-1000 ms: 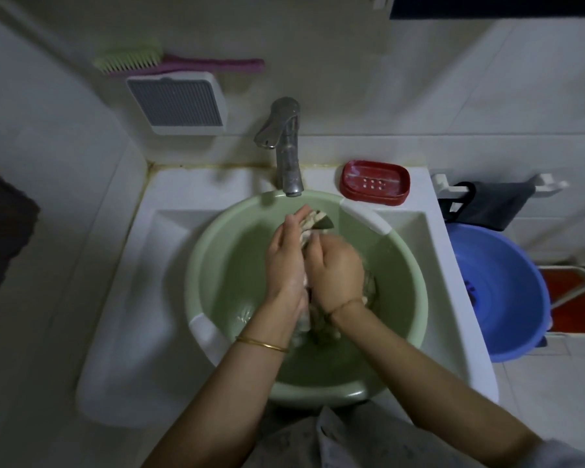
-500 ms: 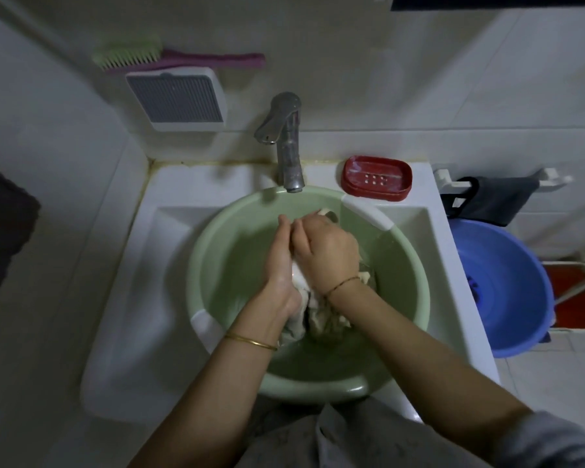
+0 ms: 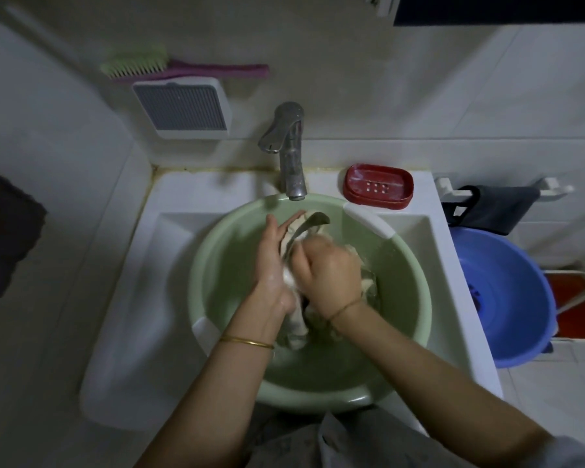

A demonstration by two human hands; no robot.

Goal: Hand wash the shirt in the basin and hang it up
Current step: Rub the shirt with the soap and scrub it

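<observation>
A pale green basin (image 3: 223,352) sits in the white sink (image 3: 139,298) under the tap (image 3: 289,153). The wet, light-coloured shirt (image 3: 299,324) is bunched up in the basin between my hands, and a fold of it sticks out above my fingers toward the tap. My left hand (image 3: 272,265) lies flat against the cloth with its fingers stretched out. My right hand (image 3: 328,275) is a fist closed on the cloth and presses it against the left palm. White suds show between the hands. Most of the shirt is hidden beneath them.
A red soap dish (image 3: 378,190) sits on the sink's back right corner. A green and pink brush (image 3: 183,67) rests on a grey wall box (image 3: 183,109). A blue tub (image 3: 507,295) stands to the right, below a dark cloth (image 3: 497,209) on a rail.
My hands have kept rubbing the shirt together. The right fist slid back toward me over the left palm, and the shirt fold now shows above the fingers again.
</observation>
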